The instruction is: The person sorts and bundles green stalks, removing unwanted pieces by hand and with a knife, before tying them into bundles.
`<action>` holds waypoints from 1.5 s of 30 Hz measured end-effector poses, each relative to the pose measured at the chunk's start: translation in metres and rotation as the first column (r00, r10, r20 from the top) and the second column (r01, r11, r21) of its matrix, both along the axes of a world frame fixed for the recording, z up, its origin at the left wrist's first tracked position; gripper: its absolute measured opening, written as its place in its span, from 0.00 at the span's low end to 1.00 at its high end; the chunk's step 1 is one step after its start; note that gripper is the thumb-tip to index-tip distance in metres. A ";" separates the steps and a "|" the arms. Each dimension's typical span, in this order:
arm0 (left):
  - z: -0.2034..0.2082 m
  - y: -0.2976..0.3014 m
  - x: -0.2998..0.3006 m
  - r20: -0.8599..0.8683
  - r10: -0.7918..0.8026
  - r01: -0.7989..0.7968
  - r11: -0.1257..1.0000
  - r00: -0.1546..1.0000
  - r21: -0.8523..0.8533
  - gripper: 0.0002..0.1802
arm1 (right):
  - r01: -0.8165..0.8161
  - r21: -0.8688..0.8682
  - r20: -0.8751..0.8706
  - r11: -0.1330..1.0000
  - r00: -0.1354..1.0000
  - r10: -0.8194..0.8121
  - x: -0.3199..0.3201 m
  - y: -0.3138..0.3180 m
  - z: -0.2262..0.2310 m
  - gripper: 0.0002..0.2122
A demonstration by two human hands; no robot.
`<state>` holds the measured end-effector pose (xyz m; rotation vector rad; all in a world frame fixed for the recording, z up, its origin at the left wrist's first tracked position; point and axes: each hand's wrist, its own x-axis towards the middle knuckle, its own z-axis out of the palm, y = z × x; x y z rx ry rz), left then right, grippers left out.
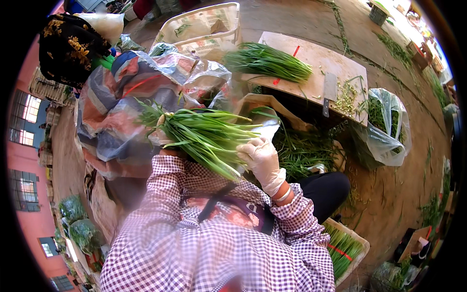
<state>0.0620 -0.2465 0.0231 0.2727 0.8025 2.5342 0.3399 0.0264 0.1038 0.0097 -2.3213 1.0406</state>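
Note:
A loose bunch of long green chives [206,131] lies across my front, leaves to the left and pale stem ends to the right. My left hand [158,138], gloved, is closed round the leafy end, and most of its fingers are hidden by the leaves. At the stem ends, my white-gloved right hand [262,158] has its fingers curled in, closed on a few stems. Ahead on a wooden board [301,48] rests another chive bunch [272,62] with a red tie. A cleaver [329,92] lies to its right among cut bits.
A striped plastic sheet [114,117] is heaped at left, before a white crate [194,31]. Chive scraps [301,153] fill an open sack below the board. A clear bag [389,126] of greens stands right of it; a crate of tied chives [345,248] is near my right side.

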 end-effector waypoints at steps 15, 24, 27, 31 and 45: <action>-0.014 -0.005 0.003 0.036 0.069 -0.069 0.998 0.997 0.007 0.12 | -0.161 -0.169 0.274 0.972 0.940 0.204 0.041 -0.032 -0.012 0.08; -0.027 -0.014 -0.009 0.048 0.078 -0.076 0.997 0.996 -0.030 0.12 | 0.097 -0.324 0.193 0.941 0.981 -0.034 0.051 -0.001 -0.004 0.05; -0.028 -0.014 -0.013 0.002 0.027 -0.027 1.000 1.000 -0.001 0.12 | 0.196 -0.379 0.221 0.904 0.968 -0.117 0.044 -0.005 0.003 0.05; -0.027 -0.013 -0.009 0.054 0.091 -0.089 0.995 0.994 -0.033 0.13 | 0.196 -0.057 -0.003 0.979 0.981 -0.196 0.031 -0.013 -0.016 0.08; -0.016 -0.010 -0.002 0.052 0.088 -0.084 0.994 0.995 -0.072 0.13 | 0.168 0.289 0.053 0.943 0.980 -0.191 -0.001 -0.019 -0.029 0.05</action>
